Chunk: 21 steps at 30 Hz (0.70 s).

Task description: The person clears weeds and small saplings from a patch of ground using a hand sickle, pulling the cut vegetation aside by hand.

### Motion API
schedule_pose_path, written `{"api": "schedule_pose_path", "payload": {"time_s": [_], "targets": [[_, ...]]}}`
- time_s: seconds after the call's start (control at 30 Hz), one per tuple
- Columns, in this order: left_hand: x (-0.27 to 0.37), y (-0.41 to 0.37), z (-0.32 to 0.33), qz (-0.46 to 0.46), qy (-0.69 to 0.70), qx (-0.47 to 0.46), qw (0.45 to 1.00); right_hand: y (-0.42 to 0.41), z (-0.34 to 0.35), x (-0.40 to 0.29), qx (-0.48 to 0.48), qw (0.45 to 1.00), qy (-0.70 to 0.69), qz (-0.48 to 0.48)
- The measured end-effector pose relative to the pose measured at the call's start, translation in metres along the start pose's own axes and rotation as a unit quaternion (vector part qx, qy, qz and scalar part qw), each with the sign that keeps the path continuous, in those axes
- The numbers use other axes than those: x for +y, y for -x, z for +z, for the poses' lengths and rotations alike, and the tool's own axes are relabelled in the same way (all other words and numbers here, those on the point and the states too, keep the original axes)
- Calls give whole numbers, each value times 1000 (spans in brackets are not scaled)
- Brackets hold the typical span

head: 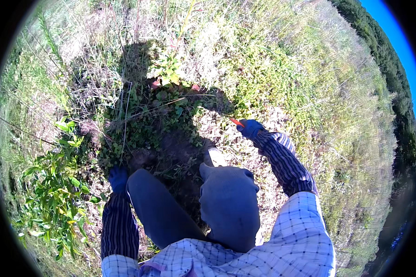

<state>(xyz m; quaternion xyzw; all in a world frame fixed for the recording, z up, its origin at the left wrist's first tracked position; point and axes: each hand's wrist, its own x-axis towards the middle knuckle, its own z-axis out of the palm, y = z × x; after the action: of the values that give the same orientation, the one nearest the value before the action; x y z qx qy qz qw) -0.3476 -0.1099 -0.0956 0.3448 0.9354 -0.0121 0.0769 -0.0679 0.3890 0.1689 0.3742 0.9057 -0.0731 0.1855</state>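
Note:
My right hand (250, 129), in a blue work glove, is closed around a slim orange object (236, 122) that looks like a tool handle. Its tip points up and to the left; no blade can be made out. Low at the left, my left hand (118, 178) in a blue glove reaches down beside my left knee (140, 181). It lies in shadow by the low green plants (152, 124), and I cannot tell whether its fingers grip any stems. Striped sleeve covers (119, 225) run over both forearms.
A leafy shrub (57, 197) grows close to my left arm. My shoe (216, 156) rests on dry plant litter (211, 124). Long dry stalks (126, 117) cross the shaded patch ahead. Tall grass (350, 121) spreads at the right, with trees (384, 48) beyond.

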Motion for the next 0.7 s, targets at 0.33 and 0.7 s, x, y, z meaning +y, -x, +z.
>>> {"api": "schedule_pose_path", "payload": {"time_s": [0.33, 0.7], "targets": [[-25, 3, 16, 28, -5, -19, 999, 311, 184, 19, 69, 844, -464, 262], [-17, -4, 14, 51, -45, -41, 997, 283, 110, 17, 179, 734, -586, 294]]}}
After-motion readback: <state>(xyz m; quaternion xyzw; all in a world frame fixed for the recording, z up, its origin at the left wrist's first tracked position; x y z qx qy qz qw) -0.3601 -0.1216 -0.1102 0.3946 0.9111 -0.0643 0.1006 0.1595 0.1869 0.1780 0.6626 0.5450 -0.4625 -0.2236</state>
